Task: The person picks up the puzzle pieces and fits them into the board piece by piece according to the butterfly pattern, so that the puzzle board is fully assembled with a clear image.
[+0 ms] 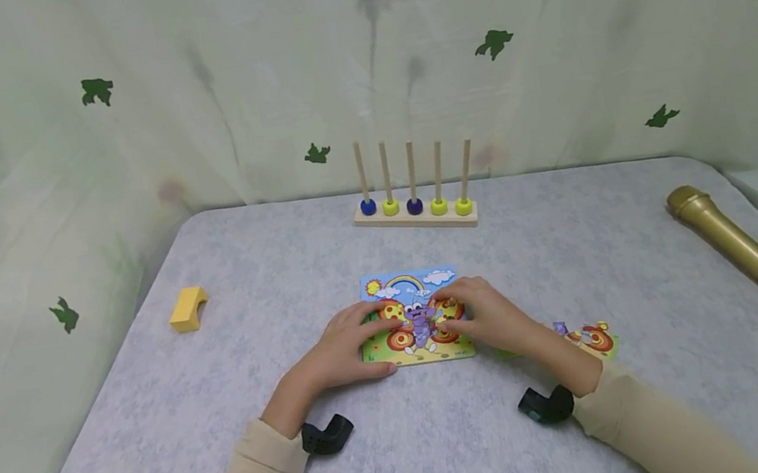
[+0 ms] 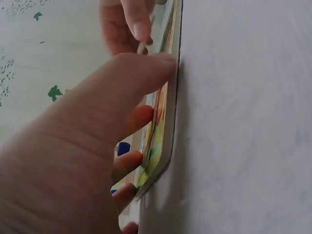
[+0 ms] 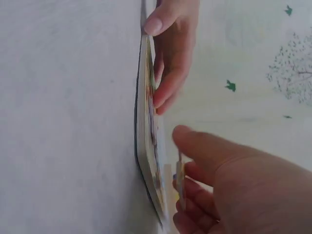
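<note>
A butterfly jigsaw puzzle board [image 1: 454, 352] lies flat on the table, showing a purple figure, round-patterned wings and a rainbow. My left hand [image 1: 339, 353] rests at its left side. The thumb touches the near edge in the left wrist view, and the spread fingers lie over the picture. Above the board's right half, my right hand [image 1: 493, 319] pinches a thin puzzle piece [image 3: 181, 184] between thumb and fingers. That piece is held apart from the board in the right wrist view. Loose puzzle pieces [image 1: 598, 338] lie right of the board, partly hidden by my right forearm.
Behind the board stands a wooden peg rack [image 1: 414, 219] with blue and yellow beads on its rods. A yellow arch block [image 1: 186, 310] sits at the left. On the right lies a gold microphone [image 1: 747, 252]. A pale curtain [image 1: 245, 82] hangs behind the table.
</note>
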